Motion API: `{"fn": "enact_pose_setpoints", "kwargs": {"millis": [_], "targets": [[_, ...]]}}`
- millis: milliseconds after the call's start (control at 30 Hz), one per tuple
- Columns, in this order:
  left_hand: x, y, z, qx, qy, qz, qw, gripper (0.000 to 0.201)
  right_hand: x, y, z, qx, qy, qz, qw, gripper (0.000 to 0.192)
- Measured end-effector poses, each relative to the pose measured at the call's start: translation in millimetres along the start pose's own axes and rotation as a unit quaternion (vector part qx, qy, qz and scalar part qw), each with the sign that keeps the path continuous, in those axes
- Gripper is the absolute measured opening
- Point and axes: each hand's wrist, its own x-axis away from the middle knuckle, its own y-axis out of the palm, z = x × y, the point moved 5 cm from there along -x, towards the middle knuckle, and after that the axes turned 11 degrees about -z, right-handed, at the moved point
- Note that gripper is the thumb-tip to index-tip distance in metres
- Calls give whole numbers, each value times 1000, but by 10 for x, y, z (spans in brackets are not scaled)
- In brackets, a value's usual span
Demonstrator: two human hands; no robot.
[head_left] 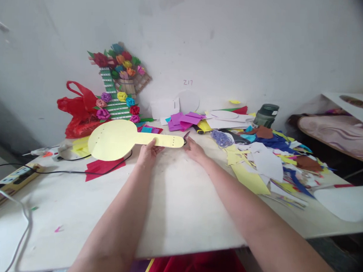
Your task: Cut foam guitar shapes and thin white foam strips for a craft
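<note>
I see the person's left hand (150, 152) gripping between its fingers the narrow neck of a pale yellow, paddle-shaped paper cutout (112, 140), which is over the white table (196, 216) with its round part to the left. The fingers of the right hand (195, 150) are closed on small, dark-handled scissors (186, 134) just beside the neck's rounded tip, though I cannot tell whether the blades touch the paper.

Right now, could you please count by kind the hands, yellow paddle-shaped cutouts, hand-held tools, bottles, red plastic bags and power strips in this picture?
Left hand and right hand: 2
Yellow paddle-shaped cutout: 1
Hand-held tool, probably scissors: 1
Bottle: 1
Red plastic bag: 1
Power strip: 1
Total: 7
</note>
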Motion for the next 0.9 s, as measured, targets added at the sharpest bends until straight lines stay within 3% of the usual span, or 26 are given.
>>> {"fn": "enact_pose_setpoints", "kwargs": {"millis": [100, 167, 267, 333, 433, 633, 800, 900], "targets": [[-1, -11, 1, -2, 4, 2, 1000, 19, 99, -7, -132, 26, 25, 55, 998, 48], [-2, -29, 11, -1, 7, 5, 1000, 21, 180, 25, -304, 46, -39, 52, 997, 45], [4, -67, 43, 5, 16, 14, 1000, 21, 274, 194, -549, 57, -196, -67, 977, 50], [13, -90, 74, 12, 26, 18, 999, 19, 295, 283, -574, 59, -233, -140, 960, 55], [25, -113, 108, 16, 35, 23, 999, 16, 229, 283, -407, 60, -180, -164, 968, 59], [31, -112, 81, -8, 24, 12, 1000, 16, 66, 152, 219, 71, -8, -128, 989, 60], [23, -112, 23, -29, 12, -5, 999, 18, 49, -17, 774, 98, 170, -43, 980, 62], [12, -99, -21, -44, -1, -19, 999, 17, 69, -170, 729, 116, 145, 44, 982, 56]]}}
